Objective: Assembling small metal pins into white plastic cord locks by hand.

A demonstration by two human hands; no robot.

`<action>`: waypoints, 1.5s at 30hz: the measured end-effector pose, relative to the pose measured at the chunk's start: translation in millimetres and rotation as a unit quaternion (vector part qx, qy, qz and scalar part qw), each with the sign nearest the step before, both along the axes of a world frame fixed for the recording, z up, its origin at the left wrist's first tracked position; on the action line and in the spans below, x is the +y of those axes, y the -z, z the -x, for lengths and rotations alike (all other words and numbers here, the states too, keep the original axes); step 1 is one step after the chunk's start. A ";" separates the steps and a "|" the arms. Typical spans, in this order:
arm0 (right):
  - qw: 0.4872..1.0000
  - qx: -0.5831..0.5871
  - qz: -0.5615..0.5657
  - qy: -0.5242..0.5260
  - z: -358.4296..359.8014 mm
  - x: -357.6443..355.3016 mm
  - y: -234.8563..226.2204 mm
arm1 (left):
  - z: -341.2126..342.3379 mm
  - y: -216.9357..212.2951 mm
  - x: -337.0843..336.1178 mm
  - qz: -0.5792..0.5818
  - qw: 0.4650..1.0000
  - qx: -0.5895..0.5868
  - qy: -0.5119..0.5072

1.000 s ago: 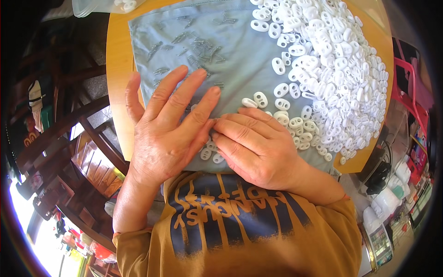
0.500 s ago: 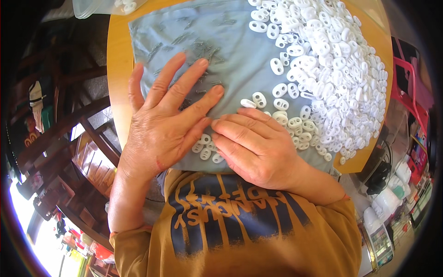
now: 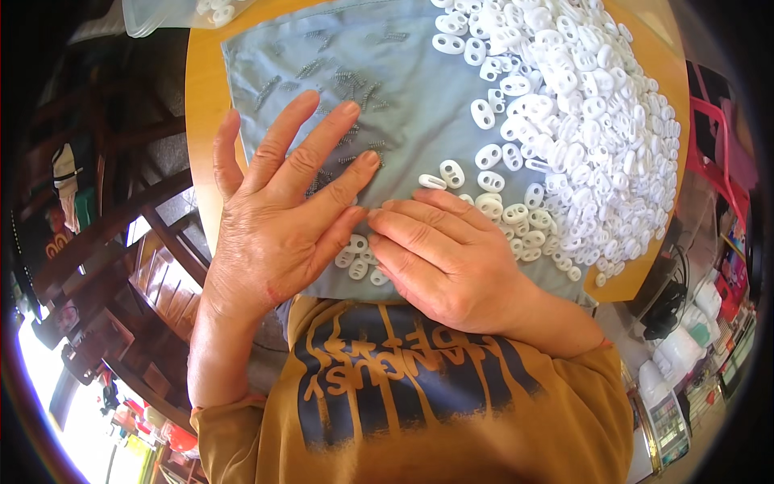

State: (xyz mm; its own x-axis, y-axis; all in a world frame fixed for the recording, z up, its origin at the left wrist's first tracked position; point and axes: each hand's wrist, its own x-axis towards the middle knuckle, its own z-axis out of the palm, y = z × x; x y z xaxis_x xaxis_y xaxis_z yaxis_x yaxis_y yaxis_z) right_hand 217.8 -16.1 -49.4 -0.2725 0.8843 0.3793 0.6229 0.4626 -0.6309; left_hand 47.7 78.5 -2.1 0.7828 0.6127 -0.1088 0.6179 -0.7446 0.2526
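Both hands lie flat on the grey cloth (image 3: 419, 105) covering the round wooden counter (image 3: 203, 105). The left hand (image 3: 282, 214) has its fingers spread, pointing up and to the right. The right hand (image 3: 451, 258) lies palm-down, fingers together pointing left, over a small cluster of white plastic pieces (image 3: 359, 262) near the counter's front edge. The big pile (image 3: 580, 121) sits at the right. The little oval pieces point every which way.

Left hand (image 3: 278, 222) lies flat, palm down, fingers (image 3: 318, 149) spread. Right hand (image 3: 451, 258) lies palm down just beside it, fingertips touching the left little finger.
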 end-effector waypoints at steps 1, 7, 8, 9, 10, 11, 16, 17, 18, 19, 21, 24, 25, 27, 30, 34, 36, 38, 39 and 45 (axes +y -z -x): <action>1.000 -0.004 0.004 -0.001 -0.5 0.1 -0.2 | 0.5 -0.2 0.8 0.000 1.000 0.000 0.000; 1.000 0.006 0.011 -0.001 -1.0 0.8 -1.2 | -7.3 3.9 2.7 -0.011 0.999 -0.024 -0.018; 1.000 0.007 0.011 -0.001 -0.9 0.6 -1.5 | -8.9 6.7 2.2 -0.011 1.000 -0.018 -0.023; 1.000 0.009 0.014 -0.002 -1.0 0.3 -1.5 | -10.0 8.5 2.3 -0.010 1.000 -0.013 -0.027; 1.000 0.012 0.017 -0.002 -1.0 0.1 -1.5 | -10.4 8.4 2.7 -0.010 1.000 -0.012 -0.027; 1.000 0.013 0.017 -0.003 -0.7 0.2 -1.1 | -10.6 8.1 3.0 -0.022 0.999 -0.008 -0.023; 1.000 0.009 0.005 -0.003 -0.5 -0.1 0.1 | -2.8 5.7 0.2 -0.043 0.999 0.017 0.008; 1.000 0.009 0.005 -0.003 -0.3 -0.2 -0.5 | -2.8 5.3 0.4 -0.046 0.999 0.017 0.011; 1.000 0.003 0.007 -0.002 -0.4 -0.3 -1.2 | -2.7 4.9 0.2 -0.049 0.999 0.017 0.013; 1.000 -0.003 0.009 0.000 -0.2 -0.5 -1.6 | -5.1 6.2 2.0 -0.049 0.999 0.018 0.012; 1.000 -0.001 0.011 -0.002 -0.4 -0.2 -1.4 | -11.9 10.1 7.1 -0.062 0.998 0.004 0.000; 1.000 0.002 0.008 -0.002 -0.3 -0.3 -0.4 | -11.1 9.8 4.5 -0.062 0.998 0.006 -0.007; 1.000 0.004 0.004 -0.001 -0.3 -0.1 -0.1 | -9.7 9.6 3.1 -0.062 0.998 0.005 -0.006; 1.000 0.003 0.008 0.002 -0.4 -0.5 -0.7 | -5.8 8.7 -0.4 -0.056 0.998 0.011 0.003; 1.000 0.003 0.011 0.001 -0.6 -1.1 -1.1 | -7.3 8.8 3.2 -0.023 0.999 -0.018 -0.014; 1.000 0.003 0.007 -0.010 -1.2 0.2 0.7 | -4.3 13.7 3.0 -0.061 0.993 -0.089 -0.057; 1.000 0.002 0.008 -0.007 -1.1 0.1 0.6 | -3.2 16.1 -0.7 -0.056 0.993 -0.091 -0.056; 1.000 0.002 0.008 -0.004 -0.8 -0.1 0.6 | -4.4 17.2 -2.3 -0.052 0.993 -0.093 -0.055; 1.000 0.002 0.010 -0.004 -1.1 -0.4 0.4 | -7.6 17.0 -4.3 -0.046 0.992 -0.100 -0.061; 0.999 0.022 0.024 -0.006 -2.1 0.3 -2.8 | -17.0 20.3 -6.4 -0.068 0.990 -0.097 -0.071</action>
